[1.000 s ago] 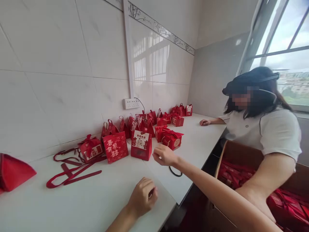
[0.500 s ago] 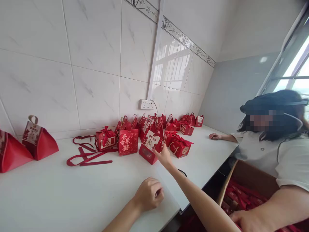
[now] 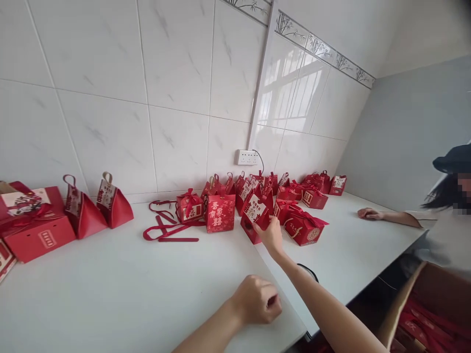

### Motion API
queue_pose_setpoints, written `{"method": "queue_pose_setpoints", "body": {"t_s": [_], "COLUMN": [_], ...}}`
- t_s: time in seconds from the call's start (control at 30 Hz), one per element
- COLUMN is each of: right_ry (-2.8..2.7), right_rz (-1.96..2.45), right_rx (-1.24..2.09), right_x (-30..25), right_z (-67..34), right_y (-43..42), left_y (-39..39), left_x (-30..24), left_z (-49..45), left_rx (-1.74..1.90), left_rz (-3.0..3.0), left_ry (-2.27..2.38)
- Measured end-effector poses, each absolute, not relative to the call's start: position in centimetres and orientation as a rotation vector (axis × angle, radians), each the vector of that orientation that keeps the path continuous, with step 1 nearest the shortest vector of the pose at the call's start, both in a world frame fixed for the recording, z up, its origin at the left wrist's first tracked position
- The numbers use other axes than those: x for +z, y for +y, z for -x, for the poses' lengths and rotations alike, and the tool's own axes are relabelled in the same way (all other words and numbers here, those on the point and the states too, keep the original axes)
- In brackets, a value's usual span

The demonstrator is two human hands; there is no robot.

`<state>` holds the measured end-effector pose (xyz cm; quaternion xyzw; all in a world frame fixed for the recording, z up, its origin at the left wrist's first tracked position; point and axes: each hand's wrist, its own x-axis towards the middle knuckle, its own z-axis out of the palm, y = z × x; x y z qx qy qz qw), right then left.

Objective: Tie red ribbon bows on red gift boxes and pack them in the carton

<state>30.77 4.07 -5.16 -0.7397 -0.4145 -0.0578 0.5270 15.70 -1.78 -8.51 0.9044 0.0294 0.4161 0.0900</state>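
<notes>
1. Two hands out over the white table, and here's the right one: the right hand is clamped on the box, thumb across the front, fingers round its right side.
2. That box is mid-table, white label facing out, base down by the tabletop; whether it touches there is too hard to call.
3. Nearer the body, the left hand makes a loose fist, fingers curled together, close to the table's front edge.
4. Just left of the box, a square bag stands upright, pale characters on its face; next along, a bow box, with ribbons spread in front.
5. Right of the gripping hand, a ribboned box; behind, red bags crowd along the wall.
6. Far left, two tent bags stand beside a big box.
7. Over on the right, a co-worker's hand lies on the table, and an open carton shows red packages inside.
</notes>
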Motion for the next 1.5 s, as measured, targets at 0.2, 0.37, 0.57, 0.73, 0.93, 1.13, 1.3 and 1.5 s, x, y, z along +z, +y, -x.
{"method": "queue_pose_setpoints", "body": {"t_s": [0.2, 0.37, 0.57, 0.73, 0.93, 1.13, 1.3, 1.5], "right_ry": [-1.029, -1.079, -1.060, -1.014, -1.086, -1.188, -1.184, -1.145], "right_rz": [1.771, 1.719, 1.619, 1.558, 1.570, 1.624, 1.583, 1.583], "right_rx": [-0.153, -0.143, -0.167, -0.210, -0.117, -0.114, -0.127, -0.103], "right_x": [-5.0, -5.1, -4.1, -2.7, -3.1, -4.9, -5.1, -3.8], "right_z": [-30.3, -30.5, -31.1, -30.5, -28.4, -27.3, -26.7, -26.6], "right_y": [7.0, 7.3, 6.6, 7.8, 9.2, 9.4, 9.6, 10.2], "left_y": [-1.7, -1.6, -1.6, -1.6, -1.7, -1.7, -1.8, -1.6], "left_x": [-8.5, -8.5, -8.9, -8.8, -8.8, -8.9, -8.7, -9.3], "left_z": [-15.7, -15.9, -16.1, -16.3, -16.3, -16.3, -16.3, -16.4], "left_rx": [1.214, 1.202, 1.137, 1.138, 1.187, 1.182, 1.239, 1.079], "left_rz": [-2.687, -2.691, -2.713, -2.708, -2.713, -2.680, -2.612, -2.733], "left_ry": [0.076, 0.073, 0.125, 0.124, 0.126, 0.134, 0.132, 0.160]}}
